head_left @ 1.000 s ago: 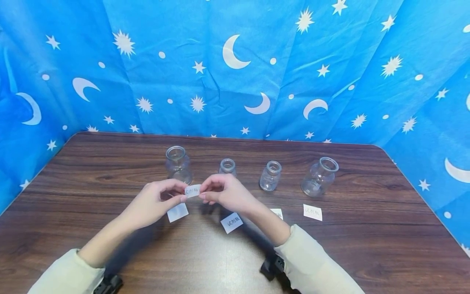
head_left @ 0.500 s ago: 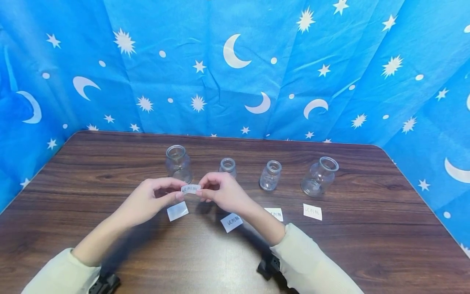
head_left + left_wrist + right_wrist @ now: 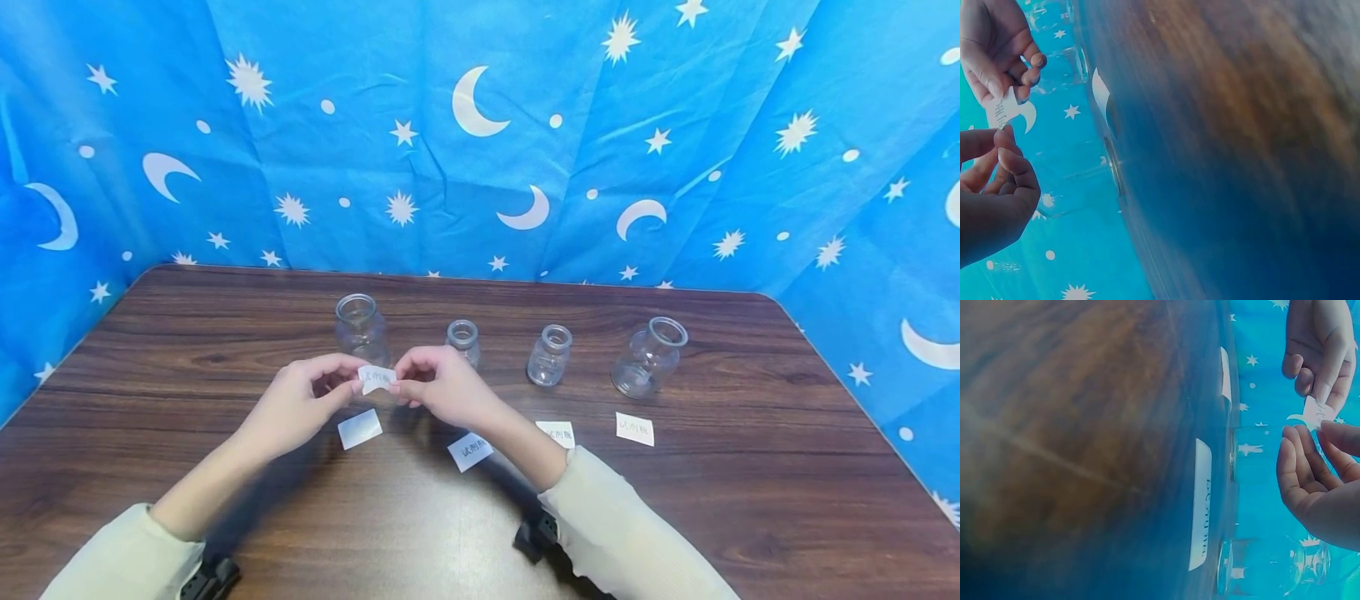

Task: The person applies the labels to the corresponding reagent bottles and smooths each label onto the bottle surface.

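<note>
A small white paper label with handwritten characters is pinched at its two ends between my hands. My left hand grips its left end with thumb and fingertips. The right end sits between the thumb and fingers of my right hand. Slack and wavy, the label bends between them, as the left wrist view also shows. It overlaps the lower part of a large clear glass jar just behind. On the table below lies a blank white slip. A written label is partly hidden by my right forearm.
Right of the large jar stand two small glass jars, the nearer-left one partly behind my right hand, then another large jar. Two written labels lie in front on the wooden table. A blue cloth hangs behind.
Both hands have moved a little left and away, toward the leftmost jar, with the label. The label went from nearly flat to arched, then wavy. The jars and slips on the table stayed put.
</note>
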A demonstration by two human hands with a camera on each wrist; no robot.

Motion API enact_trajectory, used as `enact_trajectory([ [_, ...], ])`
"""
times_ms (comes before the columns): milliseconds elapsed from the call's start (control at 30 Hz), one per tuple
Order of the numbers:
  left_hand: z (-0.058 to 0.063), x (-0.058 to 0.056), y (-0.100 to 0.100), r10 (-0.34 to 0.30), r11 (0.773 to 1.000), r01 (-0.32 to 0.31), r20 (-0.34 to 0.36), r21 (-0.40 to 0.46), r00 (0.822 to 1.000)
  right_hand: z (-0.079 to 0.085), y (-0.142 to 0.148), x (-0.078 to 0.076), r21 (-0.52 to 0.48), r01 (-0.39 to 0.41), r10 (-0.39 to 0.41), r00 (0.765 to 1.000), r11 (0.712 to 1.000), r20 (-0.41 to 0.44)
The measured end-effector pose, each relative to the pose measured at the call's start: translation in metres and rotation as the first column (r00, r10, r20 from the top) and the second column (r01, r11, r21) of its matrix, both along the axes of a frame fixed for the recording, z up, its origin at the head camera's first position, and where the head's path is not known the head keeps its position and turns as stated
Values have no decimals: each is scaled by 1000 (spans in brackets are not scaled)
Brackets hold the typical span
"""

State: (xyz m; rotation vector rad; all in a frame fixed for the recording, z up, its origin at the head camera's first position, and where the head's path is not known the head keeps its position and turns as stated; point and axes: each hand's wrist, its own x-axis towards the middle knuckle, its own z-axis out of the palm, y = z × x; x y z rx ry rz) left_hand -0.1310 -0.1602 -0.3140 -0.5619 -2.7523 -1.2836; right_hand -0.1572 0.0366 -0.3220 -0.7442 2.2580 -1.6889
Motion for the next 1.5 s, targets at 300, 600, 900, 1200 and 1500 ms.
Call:
enact_trajectory([
  [300, -1, -4, -1, 73, 997, -74, 18, 16, 997, 0, -7, -7, 80, 105, -100, 993, 991, -59],
  [600, -1, -9, -6, 91, 996, -91, 4, -24, 996, -5, -18, -13, 147, 191, -178, 979, 971, -98],
  [900, -1, -14, -10, 106, 993, -105, 17, -45, 994, -5, -25, -17, 232, 259, -230, 962, 938, -144],
  [1200, -1, -18, -11, 116, 992, -114, 24, -59, 993, -6, -27, -22, 262, 276, -242, 958, 925, -156],
  [1500, -3, -20, -12, 125, 990, -123, 35, -73, 991, -6, -28, -27, 284, 302, -289, 953, 910, -86],
])
